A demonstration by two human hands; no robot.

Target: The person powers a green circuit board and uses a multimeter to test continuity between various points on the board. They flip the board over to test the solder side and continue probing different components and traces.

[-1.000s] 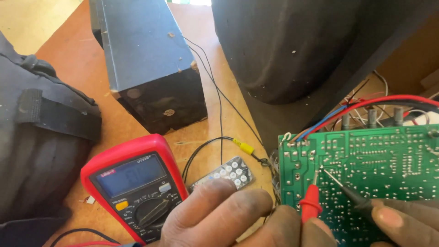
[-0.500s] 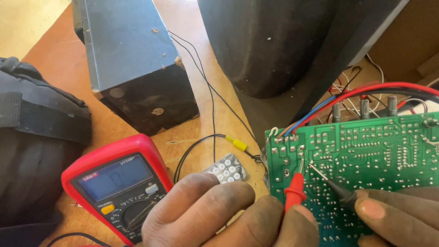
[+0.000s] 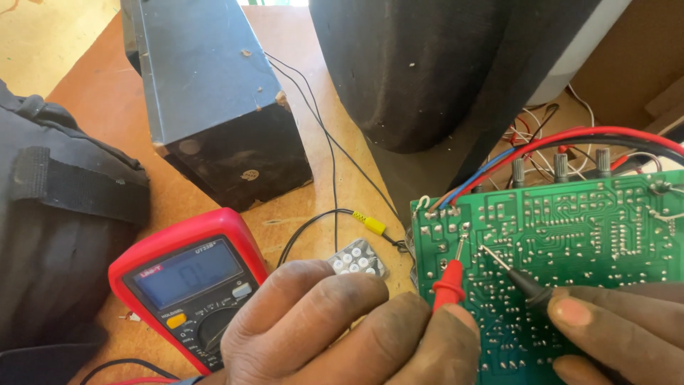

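Left hand (image 3: 349, 324) low in the frame, fingers curled closed around the red probe (image 3: 449, 285), its metal tip planted on a solder point of the green circuit board (image 3: 570, 242). Right hand (image 3: 613, 328) comes in from the lower right edge, fingertips pinched tight on the black probe (image 3: 527, 285), whose needle slants up and left to a joint just beside the red tip. The two tips sit close together, not touching as far as this angle shows. The board lies solder side up at the right of the wooden table (image 3: 92, 93), red, blue and black wires (image 3: 541, 146) arching over its top edge.

Left of the hands, the red multimeter (image 3: 189, 281) lies face up, display lit; the left knuckles cover its lower right corner. Between meter and board, a small blister strip (image 3: 358, 258) and a thin black lead with a yellow plug (image 3: 370, 223). Behind them a dark speaker box (image 3: 214, 100) stands on the table, a larger black cabinet (image 3: 442, 64) looms above the board, and a black bag (image 3: 57, 214) fills the left edge.
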